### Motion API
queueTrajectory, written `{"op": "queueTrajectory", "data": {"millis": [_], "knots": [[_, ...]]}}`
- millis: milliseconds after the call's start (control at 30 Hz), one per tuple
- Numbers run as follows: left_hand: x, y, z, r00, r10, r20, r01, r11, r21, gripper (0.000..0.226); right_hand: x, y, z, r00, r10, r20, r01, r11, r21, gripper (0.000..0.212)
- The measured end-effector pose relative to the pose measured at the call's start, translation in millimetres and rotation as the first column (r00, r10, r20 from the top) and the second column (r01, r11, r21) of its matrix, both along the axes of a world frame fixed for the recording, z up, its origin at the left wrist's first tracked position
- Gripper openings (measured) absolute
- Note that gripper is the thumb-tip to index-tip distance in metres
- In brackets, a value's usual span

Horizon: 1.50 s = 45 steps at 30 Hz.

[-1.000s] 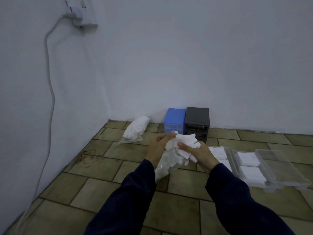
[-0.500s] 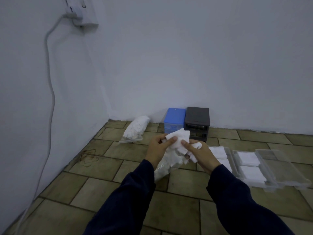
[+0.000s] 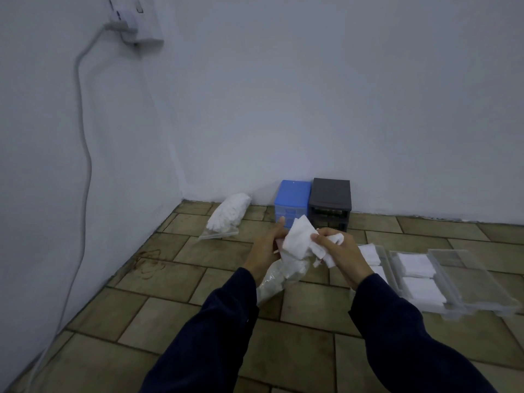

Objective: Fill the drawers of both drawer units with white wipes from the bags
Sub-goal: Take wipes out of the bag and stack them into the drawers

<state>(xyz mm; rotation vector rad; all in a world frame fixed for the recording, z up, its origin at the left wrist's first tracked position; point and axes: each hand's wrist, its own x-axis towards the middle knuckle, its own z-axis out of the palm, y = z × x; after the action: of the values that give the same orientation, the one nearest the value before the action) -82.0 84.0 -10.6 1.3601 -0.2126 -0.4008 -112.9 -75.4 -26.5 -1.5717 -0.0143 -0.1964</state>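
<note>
Wipe (image 3: 297, 239) now pulled further out, left hand (image 3: 265, 249) gripping bag (image 3: 279, 279), right hand (image 3: 338, 255) grip pinching wipe

— Looks like a bare corner of a plain room, maybe a home or storeroom; hard to tell which.

— Shown by what?

— Blank pale walls (image 3: 312, 95) meeting at a corner, and a worn tiled floor (image 3: 215, 330) with dark grout lines and a stain near the left wall.

— Anything fitted?

— Only a wall socket (image 3: 136, 21) high on the left, with a plug in it and a grey cable (image 3: 82, 131) hanging down to the floor.

— Furniture?

— Just two small drawer units (image 3: 312, 202), blue and dark grey, set on the floor against the wall.
</note>
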Motion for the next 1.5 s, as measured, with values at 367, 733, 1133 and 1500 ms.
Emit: {"op": "queueTrajectory", "data": {"millis": [367,733,1133,1500], "knots": [[-5,1,-1,0.988,0.08,0.129,-0.096,0.988,0.123,0.011,3,3,-6,0.999,-0.034,0.004,0.034,0.976,-0.214,0.016],[-2,-1,-4,0.984,0.178,0.016,-0.179,0.982,0.065,0.027,1,4,-7,0.997,-0.035,-0.071,0.018,0.974,-0.227,0.018],[-2,0,-7,0.971,0.223,0.082,-0.23,0.969,0.087,0.022,1,3,-6,0.995,-0.067,-0.076,0.058,0.992,-0.111,0.013],[-8,-4,-1,0.929,0.323,0.182,-0.346,0.931,0.117,0.018,-2,15,10,0.995,-0.052,-0.087,0.056,0.997,0.048,0.02]]}}
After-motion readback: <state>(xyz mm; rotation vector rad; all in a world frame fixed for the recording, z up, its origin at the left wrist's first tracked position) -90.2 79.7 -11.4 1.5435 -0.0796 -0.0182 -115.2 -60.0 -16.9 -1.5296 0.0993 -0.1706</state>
